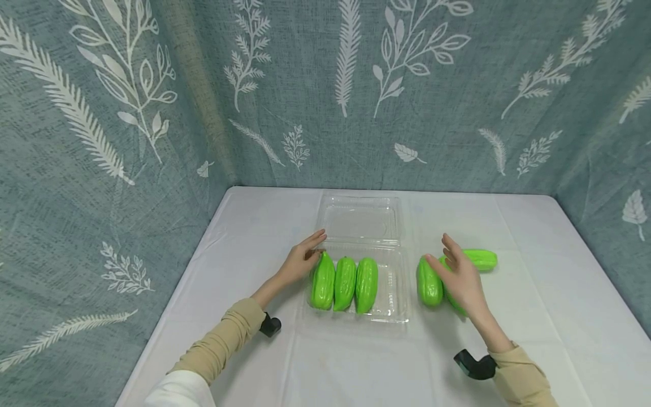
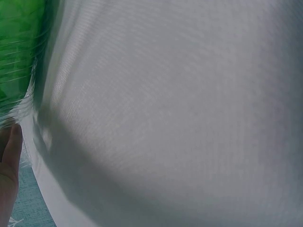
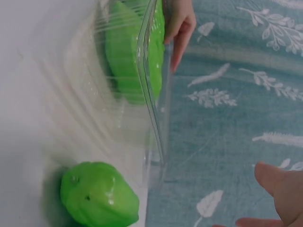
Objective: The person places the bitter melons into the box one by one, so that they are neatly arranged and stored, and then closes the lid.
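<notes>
Three bright green, ridged gourds lie side by side in the left part of a clear plastic clamshell container (image 1: 391, 282): the left one (image 1: 322, 285), the middle one (image 1: 345, 282) and the right one (image 1: 367, 285). My left hand (image 1: 297, 264) rests at the container's left edge, its fingertips right at the rim near the left gourd. Over the loose gourds on the right hovers my right hand (image 1: 464, 282), thumb spread from the fingers, nothing gripped. Below it are a loose gourd (image 1: 430, 285), another lying crosswise (image 1: 482, 259) and a third mostly hidden by the hand.
The container's lid (image 1: 361, 220) is folded back flat behind it. A white cloth (image 1: 356, 367) covers the table, and patterned blue-green curtains (image 1: 305, 85) stand at the back and sides. Black wrist-camera mounts show beneath both forearms.
</notes>
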`<state>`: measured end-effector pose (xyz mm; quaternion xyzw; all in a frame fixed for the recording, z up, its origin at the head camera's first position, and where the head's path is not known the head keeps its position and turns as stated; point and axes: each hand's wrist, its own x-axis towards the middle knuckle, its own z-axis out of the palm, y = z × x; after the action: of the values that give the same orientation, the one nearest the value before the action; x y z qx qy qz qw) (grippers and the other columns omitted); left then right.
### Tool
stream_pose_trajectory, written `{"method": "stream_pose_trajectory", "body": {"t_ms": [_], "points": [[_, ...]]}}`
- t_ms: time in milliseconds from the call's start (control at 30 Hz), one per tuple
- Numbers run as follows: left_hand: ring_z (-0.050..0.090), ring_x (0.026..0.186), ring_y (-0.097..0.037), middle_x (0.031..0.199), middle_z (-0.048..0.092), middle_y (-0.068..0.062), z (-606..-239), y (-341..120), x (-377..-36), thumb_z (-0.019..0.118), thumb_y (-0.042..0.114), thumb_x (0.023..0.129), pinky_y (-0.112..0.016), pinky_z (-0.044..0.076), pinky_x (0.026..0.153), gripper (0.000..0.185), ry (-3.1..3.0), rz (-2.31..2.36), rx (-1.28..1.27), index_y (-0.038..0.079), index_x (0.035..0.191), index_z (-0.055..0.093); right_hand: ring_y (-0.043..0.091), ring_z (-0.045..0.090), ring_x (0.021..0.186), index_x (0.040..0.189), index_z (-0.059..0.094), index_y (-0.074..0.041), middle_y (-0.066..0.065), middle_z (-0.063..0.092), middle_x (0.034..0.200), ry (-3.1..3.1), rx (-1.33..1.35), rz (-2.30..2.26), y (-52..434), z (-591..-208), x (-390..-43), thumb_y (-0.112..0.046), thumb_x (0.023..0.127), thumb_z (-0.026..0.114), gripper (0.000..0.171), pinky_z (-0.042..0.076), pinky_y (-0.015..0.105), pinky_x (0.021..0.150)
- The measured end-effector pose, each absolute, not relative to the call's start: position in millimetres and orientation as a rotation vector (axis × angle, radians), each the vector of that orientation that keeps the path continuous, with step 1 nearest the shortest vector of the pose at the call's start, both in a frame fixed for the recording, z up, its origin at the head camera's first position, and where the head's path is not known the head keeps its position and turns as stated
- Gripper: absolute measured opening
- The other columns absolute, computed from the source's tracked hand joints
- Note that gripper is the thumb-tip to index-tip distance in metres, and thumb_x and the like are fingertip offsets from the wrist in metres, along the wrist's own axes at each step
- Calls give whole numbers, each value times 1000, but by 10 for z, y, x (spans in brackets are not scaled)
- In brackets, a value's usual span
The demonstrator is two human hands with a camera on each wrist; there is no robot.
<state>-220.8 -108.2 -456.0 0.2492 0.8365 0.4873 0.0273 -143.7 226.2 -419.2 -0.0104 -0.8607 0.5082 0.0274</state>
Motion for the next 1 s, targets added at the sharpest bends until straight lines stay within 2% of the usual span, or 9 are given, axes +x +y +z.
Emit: {"method": "stream_pose_trajectory", "body": {"t_ms": [1000], "points": [[57, 115, -44, 149, 31, -29, -4507, -1086, -2170, 45, -10, 92, -47, 49, 100, 44, 2592, 1480, 753, -14, 135, 40, 50, 32, 134, 149, 16, 3, 30, 23, 151, -2685, -235, 1392, 2682, -4259, -1358, -36, 97, 52, 75, 36, 56, 109]]}}
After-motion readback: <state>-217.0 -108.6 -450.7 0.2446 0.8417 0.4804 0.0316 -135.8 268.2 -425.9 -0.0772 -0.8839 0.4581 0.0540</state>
